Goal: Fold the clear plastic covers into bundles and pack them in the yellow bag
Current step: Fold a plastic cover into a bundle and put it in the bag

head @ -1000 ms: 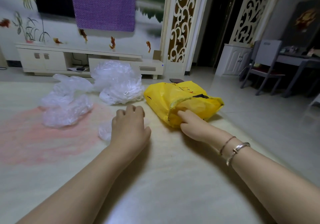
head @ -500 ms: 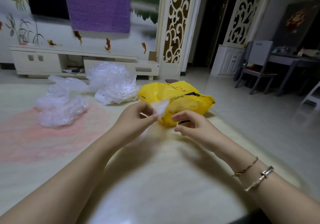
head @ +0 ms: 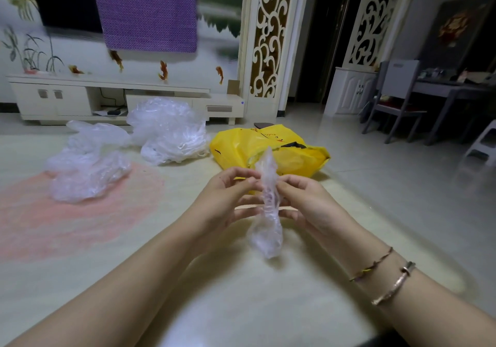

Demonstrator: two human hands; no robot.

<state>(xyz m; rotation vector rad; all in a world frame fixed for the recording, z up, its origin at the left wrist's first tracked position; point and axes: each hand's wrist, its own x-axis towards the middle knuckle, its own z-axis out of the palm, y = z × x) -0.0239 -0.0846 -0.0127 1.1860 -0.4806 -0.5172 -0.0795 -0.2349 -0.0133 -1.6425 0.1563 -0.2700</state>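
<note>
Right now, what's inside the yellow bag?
The yellow bag lies on its side on the floor; its mouth shows only yellow folds. The clear cover, pinched by both hands, hides part of the opening, so any contents stay unseen.

Red print on the yellow bag [head: 241, 145], too blurred to read

Dim, soft indoor light; faint arm shadows on the glossy cream floor [head: 241, 306]; wide-angle bending at edges; slight blur.
</note>
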